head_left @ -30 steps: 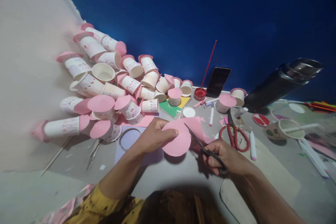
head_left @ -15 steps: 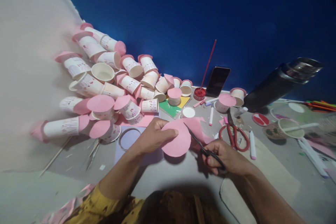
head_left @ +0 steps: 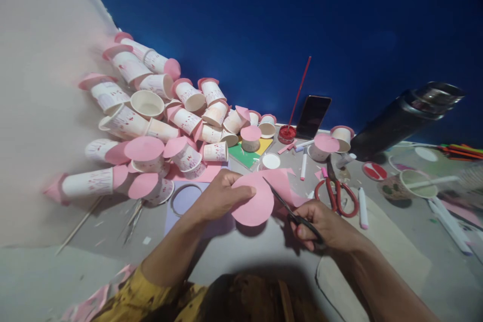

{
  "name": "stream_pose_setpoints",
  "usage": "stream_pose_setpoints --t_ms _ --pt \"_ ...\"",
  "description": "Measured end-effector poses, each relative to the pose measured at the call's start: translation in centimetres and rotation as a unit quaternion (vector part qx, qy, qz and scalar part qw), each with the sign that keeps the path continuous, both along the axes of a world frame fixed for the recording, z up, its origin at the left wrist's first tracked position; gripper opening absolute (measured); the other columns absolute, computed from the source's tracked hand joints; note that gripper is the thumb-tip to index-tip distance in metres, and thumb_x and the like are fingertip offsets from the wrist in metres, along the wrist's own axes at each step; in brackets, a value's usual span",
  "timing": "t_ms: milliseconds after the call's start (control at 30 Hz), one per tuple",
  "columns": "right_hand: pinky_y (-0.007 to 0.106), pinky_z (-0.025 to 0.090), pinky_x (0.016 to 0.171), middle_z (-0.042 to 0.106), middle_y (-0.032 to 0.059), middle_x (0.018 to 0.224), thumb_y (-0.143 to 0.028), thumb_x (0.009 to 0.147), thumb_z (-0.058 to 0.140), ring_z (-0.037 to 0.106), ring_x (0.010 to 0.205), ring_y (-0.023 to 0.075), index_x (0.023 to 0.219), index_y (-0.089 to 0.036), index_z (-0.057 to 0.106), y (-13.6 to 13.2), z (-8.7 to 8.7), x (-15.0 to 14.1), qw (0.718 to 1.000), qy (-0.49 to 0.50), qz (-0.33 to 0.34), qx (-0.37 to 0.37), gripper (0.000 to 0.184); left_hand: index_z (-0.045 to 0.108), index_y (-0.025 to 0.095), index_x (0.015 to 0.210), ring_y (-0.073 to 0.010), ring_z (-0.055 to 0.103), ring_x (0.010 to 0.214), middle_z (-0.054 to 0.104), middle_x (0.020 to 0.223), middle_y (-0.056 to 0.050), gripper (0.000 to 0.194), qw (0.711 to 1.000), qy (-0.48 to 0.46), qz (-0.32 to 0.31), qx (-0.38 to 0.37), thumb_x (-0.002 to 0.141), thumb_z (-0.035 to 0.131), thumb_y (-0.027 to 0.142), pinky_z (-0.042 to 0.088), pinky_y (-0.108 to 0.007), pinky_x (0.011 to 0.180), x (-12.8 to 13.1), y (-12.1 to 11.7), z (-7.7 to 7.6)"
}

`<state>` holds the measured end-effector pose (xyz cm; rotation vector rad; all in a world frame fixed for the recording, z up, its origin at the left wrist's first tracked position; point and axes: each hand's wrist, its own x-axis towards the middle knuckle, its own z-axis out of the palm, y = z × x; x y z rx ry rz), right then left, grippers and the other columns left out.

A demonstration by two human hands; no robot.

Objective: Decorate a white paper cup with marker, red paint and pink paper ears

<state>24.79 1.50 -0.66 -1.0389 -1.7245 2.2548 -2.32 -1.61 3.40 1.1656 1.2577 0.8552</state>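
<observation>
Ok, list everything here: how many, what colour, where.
Pink paper: count unclear, pink, centre.
Black scissors: one, black, overlapping the pink paper.
Paper cups: many, mostly white and pink, mainly left.
Phone: one, black, back centre.
Red pot: one, red, left of the phone.
Flask: one, black, back right.
Red-handled tool: one, red and dark, right of the black scissors.
Markers: several, mostly white, mainly right.
Purple sheet: one, purple, left of the pink paper.
Ring: one, greyish, on the purple sheet.
White pot: one, white, behind the pink paper.
Far wall: one, blue, behind.
Left hand: one, bare, holding the pink paper.
Right hand: one, bare, gripping the black scissors.
</observation>
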Motion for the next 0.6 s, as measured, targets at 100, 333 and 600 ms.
stream_pose_setpoints --t_ms 100,333,600 --pt "0.023 0.02 0.043 0.056 -0.0009 0.047 -0.066 0.072 0.082 0.038 0.041 0.0064 0.06 -0.016 0.062 -0.01 -0.07 0.06 1.0 0.0 0.005 0.007 0.056 0.047 0.019 0.051 -0.0086 0.034 0.05 0.039 0.052 0.003 0.04 1.0 0.0 0.005 -0.008 0.071 0.072 0.043 0.021 -0.025 0.048 0.03 0.02 0.22" --pt "0.023 0.019 0.041 0.055 -0.002 0.047 -0.069 0.07 0.083 0.037 0.04 0.0062 0.059 -0.017 0.061 0.02 0.1 0.08 1.0 -0.005 0.01 0.002 0.058 0.05 0.018 0.052 -0.0085 0.034 0.051 0.041 0.053 0.002 0.039 1.0 -0.008 -0.007 -0.023 0.07 0.073 0.043 0.021 -0.025 0.048 -0.25 -0.01 0.45" --pt "0.023 0.02 0.041 0.054 -0.0025 0.045 -0.072 0.067 0.084 0.037 0.04 0.007 0.059 -0.018 0.059 -0.08 0.34 -0.06 1.0 -0.008 0.006 0.0 0.06 0.049 0.018 0.052 -0.0093 0.036 0.051 0.042 0.054 0.002 0.04 0.999 -0.005 -0.018 -0.031 0.07 0.074 0.043 0.022 -0.026 0.049 -0.48 0.09 0.72"
